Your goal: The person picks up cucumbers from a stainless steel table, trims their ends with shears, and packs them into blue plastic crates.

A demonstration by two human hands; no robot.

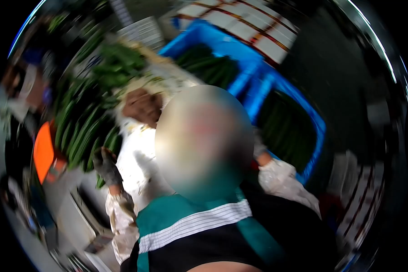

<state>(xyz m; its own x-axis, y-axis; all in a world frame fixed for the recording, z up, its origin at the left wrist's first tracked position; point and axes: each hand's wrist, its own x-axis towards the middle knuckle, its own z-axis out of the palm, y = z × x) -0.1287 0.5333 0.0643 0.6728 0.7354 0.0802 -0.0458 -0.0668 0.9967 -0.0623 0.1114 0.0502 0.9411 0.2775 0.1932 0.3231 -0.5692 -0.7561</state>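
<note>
My left hand [106,167], in a grey glove, is at the lower edge of a pile of long green cucumbers [84,131]. Its fingers look slightly apart and rest against or just over the nearest cucumbers; motion blurs them. My right hand [259,148], also in a grey glove, is beside the near side of a blue crate [319,136] filled with dark green cucumbers [285,129]. A round blurred patch hides its fingers. Between my hands lies a pale work surface [133,156], with a brown cloth or glove [143,106] farther up.
Another blue crate [199,31] at the top holds more cucumbers [208,65]. White boxes with dark red bands [254,22] stand behind it. An orange object [43,152] is at the left. A white basket [143,34] stands at the far end. White boxes [360,199] stand lower right.
</note>
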